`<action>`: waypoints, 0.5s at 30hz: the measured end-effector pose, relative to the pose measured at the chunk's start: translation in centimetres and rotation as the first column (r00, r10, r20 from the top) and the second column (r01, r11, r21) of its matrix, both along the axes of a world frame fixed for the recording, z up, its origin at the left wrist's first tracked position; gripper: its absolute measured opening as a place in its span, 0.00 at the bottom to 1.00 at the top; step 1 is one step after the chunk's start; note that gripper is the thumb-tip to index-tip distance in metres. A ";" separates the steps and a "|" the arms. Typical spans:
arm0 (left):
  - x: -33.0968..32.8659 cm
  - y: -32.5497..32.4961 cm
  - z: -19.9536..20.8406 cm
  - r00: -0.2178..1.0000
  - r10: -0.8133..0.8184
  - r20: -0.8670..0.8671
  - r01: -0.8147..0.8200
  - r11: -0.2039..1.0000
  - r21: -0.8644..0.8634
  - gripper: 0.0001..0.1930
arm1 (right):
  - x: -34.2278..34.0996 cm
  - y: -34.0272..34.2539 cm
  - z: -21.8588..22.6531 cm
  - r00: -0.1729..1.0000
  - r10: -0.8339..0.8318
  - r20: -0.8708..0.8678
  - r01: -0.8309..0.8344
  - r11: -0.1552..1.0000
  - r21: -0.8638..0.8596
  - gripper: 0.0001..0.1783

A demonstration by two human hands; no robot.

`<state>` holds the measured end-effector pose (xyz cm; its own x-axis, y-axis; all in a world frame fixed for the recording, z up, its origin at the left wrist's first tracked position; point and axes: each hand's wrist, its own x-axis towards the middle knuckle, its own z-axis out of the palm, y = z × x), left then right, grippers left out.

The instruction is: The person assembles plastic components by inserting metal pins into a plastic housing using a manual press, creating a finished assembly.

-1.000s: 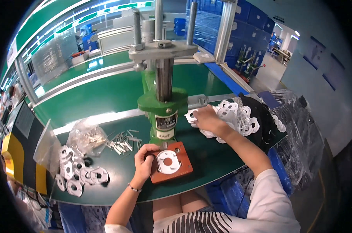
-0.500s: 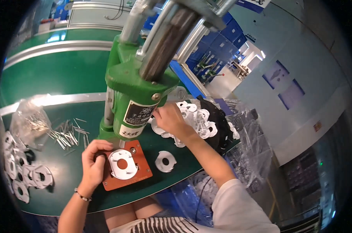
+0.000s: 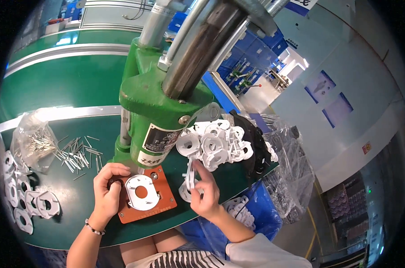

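My right hand (image 3: 205,193) pinches a white plastic ring part (image 3: 190,173), turned nearly edge-on. Behind it and partly hidden by that hand, another white ring part (image 3: 183,192) lies flat on the table. An orange fixture plate (image 3: 166,203) sits in front of me with a white ring part (image 3: 151,202) seated on it. At the plate's left edge my left hand (image 3: 106,190) is curled closed, with a dark rounded piece partly visible under its fingers. Just above the plate's far side stands the green press (image 3: 155,107), its lower tip near the left fingers.
Several white parts (image 3: 213,149) are heaped at the right beside a black bag (image 3: 256,152). Metal pins (image 3: 75,156) lie loose left of the press, beside a clear bag (image 3: 35,140). More white parts (image 3: 46,204) lie far left. A blue-lined bin (image 3: 267,205) stands below the table's right edge.
My right hand has come back from the heap toward me with a white ring part in its fingers. My left hand stays at the orange plate's edge.
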<state>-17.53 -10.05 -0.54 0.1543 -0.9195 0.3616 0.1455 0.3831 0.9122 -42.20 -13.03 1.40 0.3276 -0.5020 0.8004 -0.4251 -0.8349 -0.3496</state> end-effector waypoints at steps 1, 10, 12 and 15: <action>0.0 -0.1 0.4 1.000 -0.003 0.029 0.004 1.000 -0.011 0.16 | -0.4 0.6 0.0 0.997 -0.041 -0.072 0.040 0.999 -0.010 0.11; 1.7 3.8 5.6 0.551 0.781 0.292 -0.356 0.537 -0.765 0.15 | -4.1 -0.5 -1.7 0.832 -0.307 -0.462 0.317 0.947 -0.060 0.09; 1.5 4.7 11.4 0.375 0.905 0.203 -0.246 0.308 -0.919 0.16 | -4.5 -1.2 -1.6 0.837 -0.267 -0.477 0.284 0.958 -0.039 0.10; -1.2 4.6 22.3 0.045 0.908 0.417 -0.032 0.419 -0.908 0.27 | -4.4 -2.0 0.9 0.920 -0.229 -0.318 0.233 0.972 -0.025 0.12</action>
<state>-18.70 -5.50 21.73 -0.3246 -0.2351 0.9162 -0.9166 0.3171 -0.2434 -46.60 -15.02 2.34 0.4365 -0.6037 0.6671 -0.6957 -0.6967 -0.1752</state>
